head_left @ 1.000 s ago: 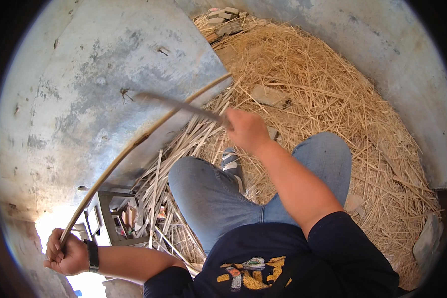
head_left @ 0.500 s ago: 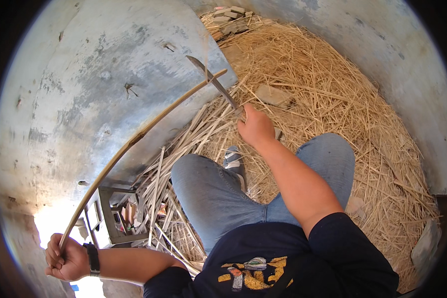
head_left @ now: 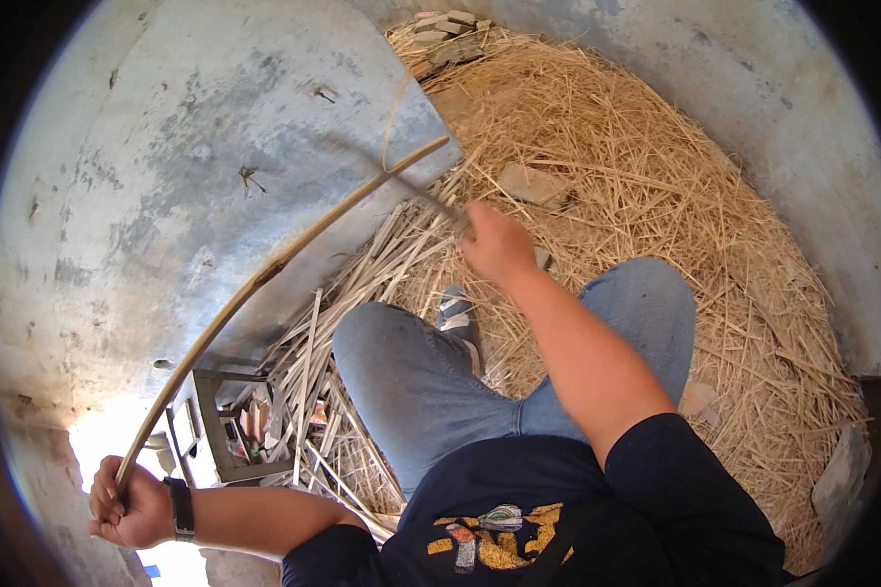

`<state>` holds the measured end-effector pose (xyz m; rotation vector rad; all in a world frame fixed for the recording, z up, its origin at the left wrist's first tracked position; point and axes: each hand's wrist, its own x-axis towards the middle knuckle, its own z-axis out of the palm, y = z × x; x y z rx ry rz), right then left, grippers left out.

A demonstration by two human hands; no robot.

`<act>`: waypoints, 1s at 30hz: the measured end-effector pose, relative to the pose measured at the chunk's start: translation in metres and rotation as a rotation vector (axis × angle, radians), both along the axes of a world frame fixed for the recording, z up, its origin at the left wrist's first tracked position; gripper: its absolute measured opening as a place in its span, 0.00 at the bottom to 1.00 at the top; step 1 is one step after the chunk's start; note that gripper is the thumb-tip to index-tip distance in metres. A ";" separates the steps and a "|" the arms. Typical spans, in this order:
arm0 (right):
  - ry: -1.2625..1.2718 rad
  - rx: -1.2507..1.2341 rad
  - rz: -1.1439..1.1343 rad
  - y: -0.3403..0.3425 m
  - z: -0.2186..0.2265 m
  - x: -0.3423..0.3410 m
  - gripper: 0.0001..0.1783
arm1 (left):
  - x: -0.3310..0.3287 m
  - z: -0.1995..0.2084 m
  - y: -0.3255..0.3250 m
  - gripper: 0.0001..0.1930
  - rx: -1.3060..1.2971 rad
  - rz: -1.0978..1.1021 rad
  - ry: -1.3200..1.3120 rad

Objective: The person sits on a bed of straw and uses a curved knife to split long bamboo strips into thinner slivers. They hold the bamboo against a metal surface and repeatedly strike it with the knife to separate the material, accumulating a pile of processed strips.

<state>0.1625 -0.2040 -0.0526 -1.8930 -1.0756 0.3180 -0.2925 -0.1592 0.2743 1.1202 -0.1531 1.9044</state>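
My left hand point(head_left: 134, 506), a dark band at its wrist, is closed round the near end of a long bamboo strip point(head_left: 266, 271). The strip runs up and away to the right and looks curved. In my right hand point(head_left: 496, 247) is the handle of a long-bladed knife point(head_left: 423, 194), fingers wrapped round it. Its blade crosses the strip near the far end, and the blade's tip is smeared by motion. A thin pale shaving point(head_left: 392, 119) curls up from the strip beside the blade.
Straw-like shavings point(head_left: 646, 166) cover the floor ahead and to the right. Split strips point(head_left: 382, 259) lie piled along the left wall point(head_left: 186, 196). A flat stone point(head_left: 533, 185) sits among the shavings; a metal frame point(head_left: 206, 421) stands near my left forearm. Bricks point(head_left: 445, 27) are stacked at the far end.
The knife has slid a little way along the strip toward my left hand, its blade swinging left. A curled shaving now stands out more. My left hand has stayed about where it was.
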 end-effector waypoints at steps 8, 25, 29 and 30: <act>0.144 -0.209 -0.171 0.002 -0.006 -0.003 0.25 | -0.009 -0.002 -0.006 0.27 0.016 0.004 0.039; -0.207 0.266 0.160 -0.005 0.011 -0.025 0.15 | 0.010 -0.011 0.003 0.28 -0.017 0.011 0.028; -0.148 0.077 0.145 -0.001 0.007 -0.008 0.16 | 0.008 -0.007 -0.001 0.28 -0.024 0.035 0.026; -0.083 -0.012 0.031 0.000 0.002 -0.002 0.15 | 0.005 -0.005 -0.002 0.27 -0.035 0.074 0.005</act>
